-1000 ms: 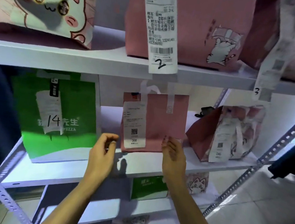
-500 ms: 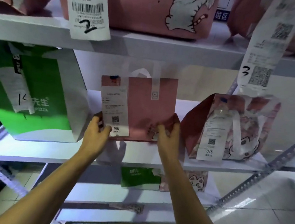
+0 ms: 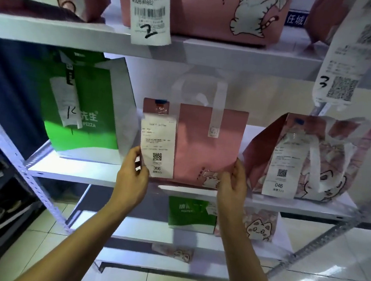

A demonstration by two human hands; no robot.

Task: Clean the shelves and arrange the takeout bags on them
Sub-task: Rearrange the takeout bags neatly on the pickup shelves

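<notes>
1. The white metal shelving [image 3: 72, 171] already carries bags on every level in view. On the level the hands work at, a green pizza bag [image 3: 84, 105] stands upright to the outside of the left fingers, and a pink cat-print bag with ticket 046 [image 3: 311, 159] stands to the outside of the right fingers, turned corner-on. More pink bags sit above the fingers and a small green bag [image 3: 191, 212] sits below them. Judging from this, the arranging looks well along. Whether the boards have been wiped I cannot tell (no cloth is in view).

2. The pink Luckin Coffee bag [image 3: 204, 147] is the one in hand. It stands between the two sets of fingers, at the front lip of the middle shelf, between the green bag and the 046 bag. Its long axis is upright, white handles [image 3: 219, 102] at the top and base down by the fingertips. Its broad printed face points straight out toward the person. It looks to be being squared up; whether its base rests fully on the board is hidden.

3. The left hand [image 3: 132, 176] has thumb and fingers closed on the bag's lower left corner.

4. The right hand [image 3: 232, 187] clasps the lower right edge, fingers curled together against it.

5. The receipt numbered 366 [image 3: 158, 146] hangs down the bag's left side, just beside the left fingertips and readable from the front (likely the aim).
</notes>
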